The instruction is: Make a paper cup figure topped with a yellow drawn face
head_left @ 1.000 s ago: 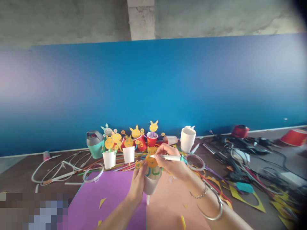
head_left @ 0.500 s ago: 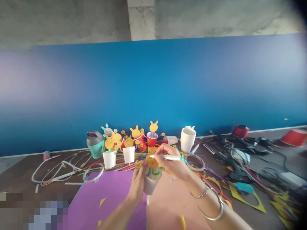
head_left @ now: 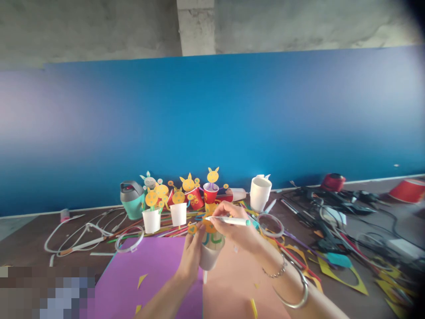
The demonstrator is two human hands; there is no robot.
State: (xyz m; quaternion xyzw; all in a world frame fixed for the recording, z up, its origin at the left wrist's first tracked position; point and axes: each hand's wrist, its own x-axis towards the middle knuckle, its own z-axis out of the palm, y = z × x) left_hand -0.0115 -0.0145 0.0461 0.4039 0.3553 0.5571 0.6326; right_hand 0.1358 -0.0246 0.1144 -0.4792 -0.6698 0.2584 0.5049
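Your left hand (head_left: 192, 253) has its grip closed on the side of a white paper cup (head_left: 209, 260), thumb beside the orange paper head (head_left: 210, 227) that shows above the rim. Below that head are curved green pieces (head_left: 216, 239). Your right hand (head_left: 236, 228) pinches a white marker (head_left: 229, 220) between thumb and fingers, its teal end pointing right and its tip at the head's upper part; you cannot tell whether it touches. The cup is in front of you, over the seam where a purple sheet (head_left: 142, 266) meets a peach sheet (head_left: 239, 283) on the desk (head_left: 33, 235). A white stick (head_left: 205, 277) shows just below the cup. Beyond your hands, yellow animal figures stand in white and red cups, near a teal bottle (head_left: 133, 206) on the left and stacked white cups (head_left: 259, 196) on the right.
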